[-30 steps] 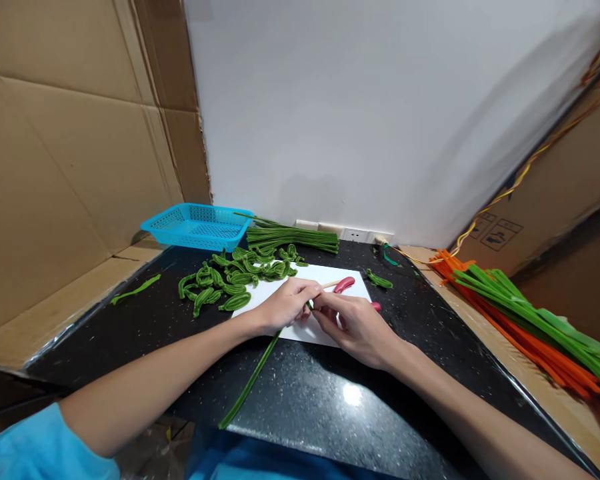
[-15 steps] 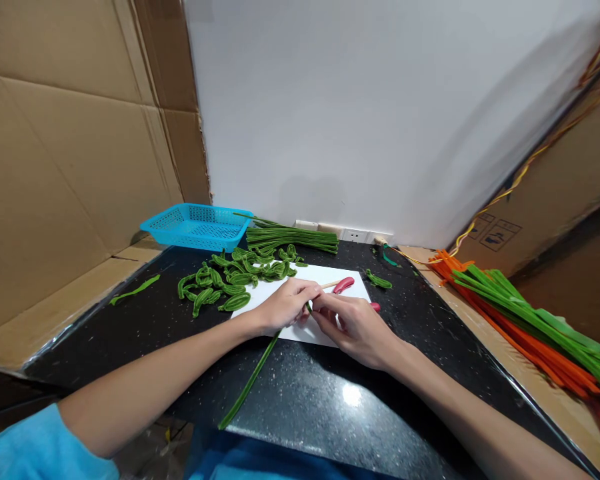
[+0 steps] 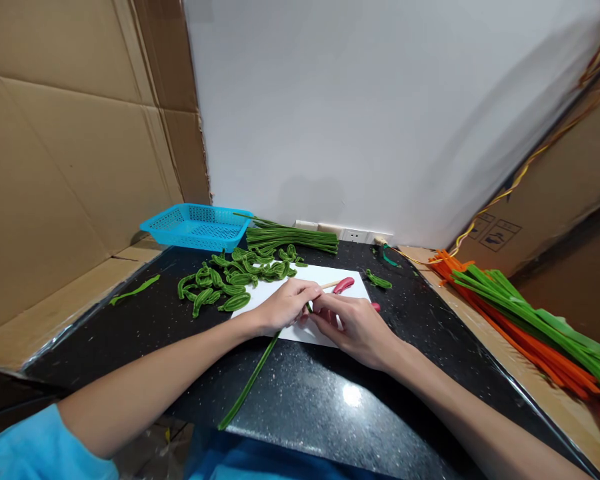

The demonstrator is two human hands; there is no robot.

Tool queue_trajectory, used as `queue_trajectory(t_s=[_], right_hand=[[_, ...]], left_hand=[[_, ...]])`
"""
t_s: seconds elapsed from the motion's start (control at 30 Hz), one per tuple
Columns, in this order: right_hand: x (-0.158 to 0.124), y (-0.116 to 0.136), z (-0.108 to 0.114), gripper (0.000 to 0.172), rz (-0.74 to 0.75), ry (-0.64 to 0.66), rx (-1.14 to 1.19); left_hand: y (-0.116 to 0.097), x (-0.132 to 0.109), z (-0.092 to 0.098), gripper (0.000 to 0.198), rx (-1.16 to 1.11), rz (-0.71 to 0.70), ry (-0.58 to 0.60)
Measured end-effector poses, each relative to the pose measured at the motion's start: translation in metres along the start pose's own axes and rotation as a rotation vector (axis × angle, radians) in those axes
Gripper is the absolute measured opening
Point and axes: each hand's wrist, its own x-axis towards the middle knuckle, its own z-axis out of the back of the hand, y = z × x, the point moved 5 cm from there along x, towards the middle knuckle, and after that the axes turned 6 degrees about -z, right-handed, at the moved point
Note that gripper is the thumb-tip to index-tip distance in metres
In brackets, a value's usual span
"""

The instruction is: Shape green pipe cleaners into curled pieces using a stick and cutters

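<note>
My left hand [image 3: 291,303] is closed around a green pipe cleaner [image 3: 253,380], whose long tail hangs down and left towards the front table edge. Thumb and fingers of my right hand [image 3: 353,323] pinch the short end of the same pipe cleaner, touching the left fingertips; the exact grip is partly hidden. Both hands are over a sheet of white paper [image 3: 313,273]. Behind the right hand lies a tool with red handles [image 3: 344,285], mostly covered, and a thin tan stick [image 3: 330,285] beside it. Several looped green pipe-cleaner leaves [image 3: 237,280] are heaped left of the paper.
A blue basket [image 3: 200,237] stands at the back left, beside a bundle of straight green pipe cleaners [image 3: 295,239]. One leaf shape [image 3: 379,280] lies right of the paper. Orange [image 3: 525,353] and green stems [image 3: 540,320] rest on cardboard at right. Wall sockets [image 3: 355,235] line the back.
Both hands stay in nearly the same place on the pipe cleaner. Only the right fingers shift very slightly.
</note>
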Motion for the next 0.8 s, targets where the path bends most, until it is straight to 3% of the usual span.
queue_trajectory(t_s=[0.6, 0.8], right_hand=[[0.0002, 0.0061, 0.0013, 0.016, 0.000, 0.048, -0.018], [0.0000, 0.0063, 0.0000, 0.018, -0.001, 0.077, -0.082]], left_hand=[[0.0057, -0.0003, 0.0005, 0.036, 0.003, 0.036, 0.018], [0.0061, 0.0004, 0.0012, 0.039, 0.078, -0.037, 0.036]])
